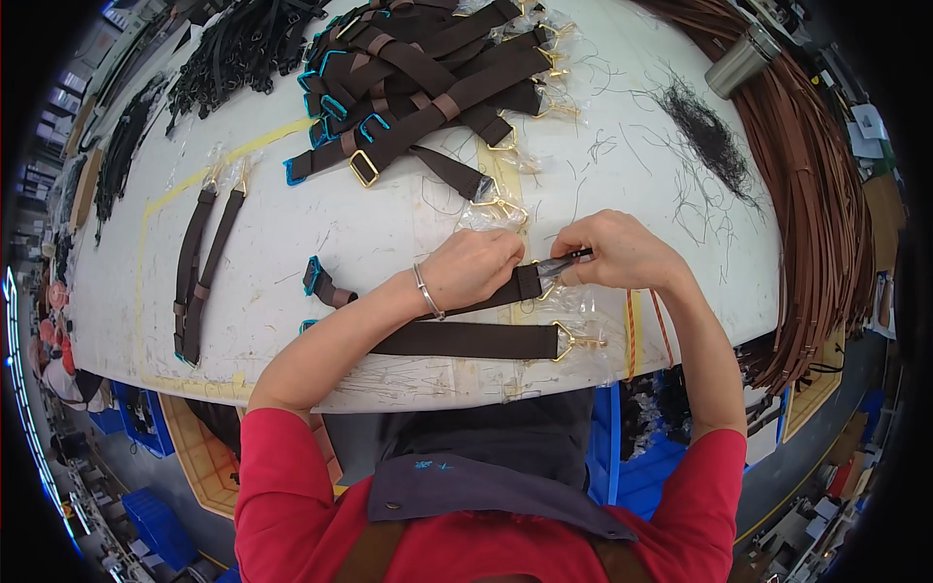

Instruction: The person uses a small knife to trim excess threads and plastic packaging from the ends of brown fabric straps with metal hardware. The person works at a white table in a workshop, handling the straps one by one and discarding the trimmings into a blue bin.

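My left hand (474, 268) pinches a dark brown webbing strap (521, 286) close to its stitched end. Just to the right, my right hand (609, 251) holds a small dark metal tool, probably thread snips (565, 261), with its tip at the strap's end beside the gold ring and clear plastic wrap. Fingers partly hide the tool and the ring. Nearer to me lies a second brown strap (466, 340) with a gold snap hook (576, 341) in plastic. The far end of the held strap curls up at a blue-wrapped buckle (313, 275).
A heap of brown straps (437, 80) lies beyond my hands. Two folded straps (204, 277) are at the left, black straps (233, 58) behind. Thread scraps (703, 135), a steel flask (743, 62) and long brown leather strips (809, 204) occupy the right side.
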